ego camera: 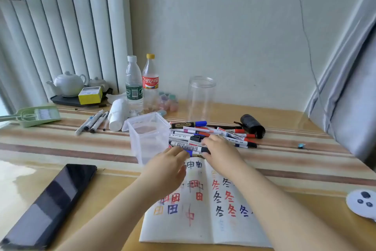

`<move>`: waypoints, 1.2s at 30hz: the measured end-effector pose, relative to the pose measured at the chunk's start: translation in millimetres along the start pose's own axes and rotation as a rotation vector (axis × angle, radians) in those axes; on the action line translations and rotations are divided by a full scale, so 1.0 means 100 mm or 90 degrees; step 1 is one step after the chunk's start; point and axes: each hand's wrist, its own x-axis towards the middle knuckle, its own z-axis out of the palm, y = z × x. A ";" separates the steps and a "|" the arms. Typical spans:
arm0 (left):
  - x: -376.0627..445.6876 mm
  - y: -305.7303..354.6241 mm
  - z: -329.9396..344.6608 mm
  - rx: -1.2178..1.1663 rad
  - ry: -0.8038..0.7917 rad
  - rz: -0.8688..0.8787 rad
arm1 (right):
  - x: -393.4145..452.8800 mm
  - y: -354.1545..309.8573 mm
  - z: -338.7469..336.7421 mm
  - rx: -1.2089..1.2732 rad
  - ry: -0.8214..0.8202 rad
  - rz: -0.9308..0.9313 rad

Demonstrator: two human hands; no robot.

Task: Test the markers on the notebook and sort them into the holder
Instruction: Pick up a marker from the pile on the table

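At frame centre, our left hand [169,166] and right hand [218,152] each curl their grip around one blue-black marker [196,150], above the notebook [203,210]; the clear holder [147,135] stands left. Fingertips are hidden.

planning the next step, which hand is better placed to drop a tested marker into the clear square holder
Left. The left hand sits right beside the holder, while the right hand is farther off, over the marker pile.
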 end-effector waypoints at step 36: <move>-0.11 0.40 -0.04 -0.153 -0.241 0.034 | -0.96 -0.03 0.09 -0.158 0.213 -0.229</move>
